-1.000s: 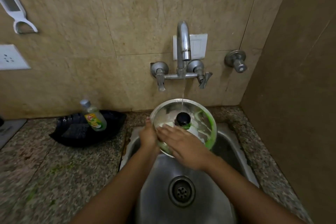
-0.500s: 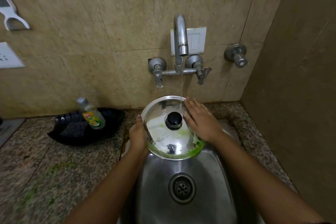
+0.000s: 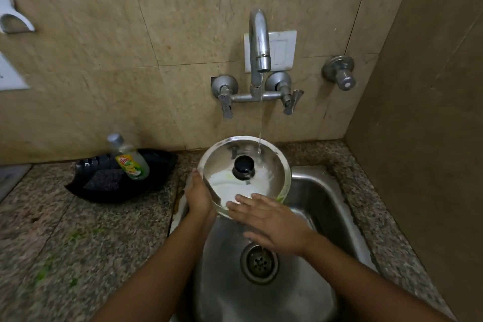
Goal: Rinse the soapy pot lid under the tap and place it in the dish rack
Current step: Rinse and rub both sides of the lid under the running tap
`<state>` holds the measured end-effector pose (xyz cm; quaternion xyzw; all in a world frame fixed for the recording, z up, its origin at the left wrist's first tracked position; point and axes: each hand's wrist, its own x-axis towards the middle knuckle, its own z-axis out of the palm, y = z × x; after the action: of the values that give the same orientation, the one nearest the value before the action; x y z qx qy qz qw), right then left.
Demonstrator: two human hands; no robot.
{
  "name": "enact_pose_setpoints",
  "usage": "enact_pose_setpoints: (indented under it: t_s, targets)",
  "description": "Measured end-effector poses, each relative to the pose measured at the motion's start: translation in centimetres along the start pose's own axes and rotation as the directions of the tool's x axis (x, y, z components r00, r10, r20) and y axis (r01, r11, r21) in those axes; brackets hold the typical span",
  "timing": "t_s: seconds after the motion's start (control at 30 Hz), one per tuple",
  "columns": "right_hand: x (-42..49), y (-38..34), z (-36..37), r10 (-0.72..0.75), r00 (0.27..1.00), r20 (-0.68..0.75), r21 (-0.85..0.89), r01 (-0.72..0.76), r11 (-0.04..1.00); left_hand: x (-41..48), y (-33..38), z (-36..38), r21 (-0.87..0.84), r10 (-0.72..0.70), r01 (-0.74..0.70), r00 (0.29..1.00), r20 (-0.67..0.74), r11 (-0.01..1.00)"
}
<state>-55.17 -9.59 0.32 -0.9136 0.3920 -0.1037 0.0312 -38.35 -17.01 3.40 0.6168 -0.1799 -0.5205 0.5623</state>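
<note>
A round steel pot lid (image 3: 264,165) with a black knob (image 3: 244,166) is tilted over the sink, white foam and a little green soap on its lower half. A thin stream of water from the tap (image 3: 259,42) lands on its upper right rim. My left hand (image 3: 197,192) grips the lid's left edge. My right hand (image 3: 269,219) lies flat, fingers spread, across the lid's lower edge. No dish rack shows.
The steel sink (image 3: 321,198) has its drain (image 3: 259,261) below the lid. A black tray (image 3: 104,183) on the granite counter (image 3: 78,243) holds a dish soap bottle (image 3: 129,158) and a dark scrubber. A side wall stands close on the right.
My right hand has slid from the lid's upper right down to its lower edge. Less green soap shows on the lid. My left hand keeps its grip.
</note>
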Motion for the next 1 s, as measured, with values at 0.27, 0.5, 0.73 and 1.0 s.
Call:
enact_pose_setpoints:
  t_s: [0.27, 0.5, 0.73, 1.0]
  targets:
    - [0.8, 5.6, -1.8, 0.546, 0.832, -0.096, 0.134, -0.533, 0.835, -0.4, -0.9, -0.6, 0.04, 0.0, -0.003, 0.998, 0.06, 0.999]
    - [2.0, 3.0, -1.4, 0.557, 0.813, -0.17, 0.151, -0.537, 0.83, 0.7, -0.7, -0.4, -0.05, -0.07, 0.072, 0.997, 0.041, 0.996]
    - [3.7, -2.7, 0.4, 0.249, 0.958, -0.139, 0.002, -0.251, 0.968, 0.8, -2.8, 0.6, -0.026, -0.092, 0.096, 0.989, 0.111, 0.995]
    - [0.0, -0.9, 0.3, 0.072, 0.997, -0.03, -0.036, -0.073, 0.997, 2.1, -1.5, -0.3, -0.001, -0.037, 0.037, 0.996, 0.084, 0.999]
